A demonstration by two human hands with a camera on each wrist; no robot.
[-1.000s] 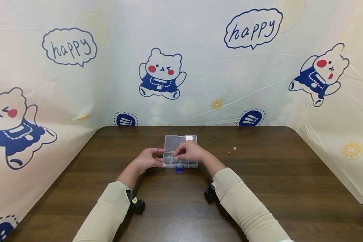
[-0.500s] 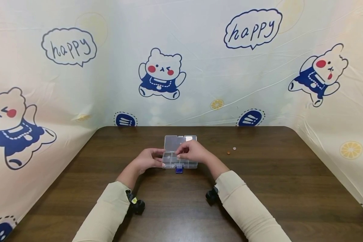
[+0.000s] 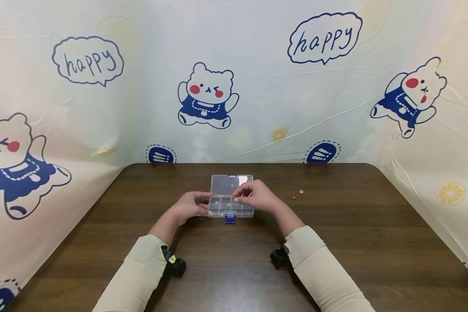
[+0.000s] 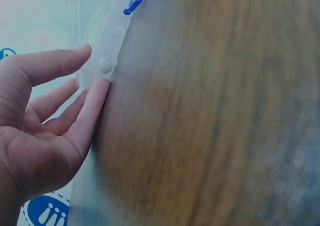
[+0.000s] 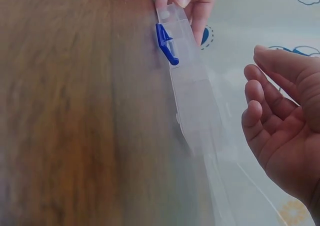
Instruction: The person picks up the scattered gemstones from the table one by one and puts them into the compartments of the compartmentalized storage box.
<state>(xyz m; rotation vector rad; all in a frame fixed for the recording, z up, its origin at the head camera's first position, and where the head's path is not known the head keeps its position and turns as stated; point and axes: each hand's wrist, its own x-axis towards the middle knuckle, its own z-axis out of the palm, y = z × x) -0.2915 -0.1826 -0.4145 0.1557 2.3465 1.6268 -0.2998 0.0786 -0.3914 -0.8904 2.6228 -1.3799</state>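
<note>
A clear plastic compartment box [image 3: 239, 214] stands on the table with its lid [image 3: 221, 183] raised at the back and a blue latch [image 3: 230, 219] at the front. My left hand [image 3: 189, 204] holds the box's left end, thumb above and fingers along the side in the left wrist view. A small orange piece [image 3: 228, 205] lies in one compartment, and a pale round piece [image 4: 105, 64] shows in the end one. My right hand [image 3: 257, 196] hovers over the right compartments, its fingers loosely bent; in the right wrist view nothing shows between thumb and fingers.
Right of the box, a small orange piece [image 3: 294, 197] and a small whitish piece [image 3: 301, 191] lie on the brown wooden table [image 3: 234, 264]. Behind the table hangs a printed cloth backdrop [image 3: 257, 99].
My right hand has moved a little to the right over the box, and the orange piece in the compartment now shows. The left hand keeps its place at the box's left end.
</note>
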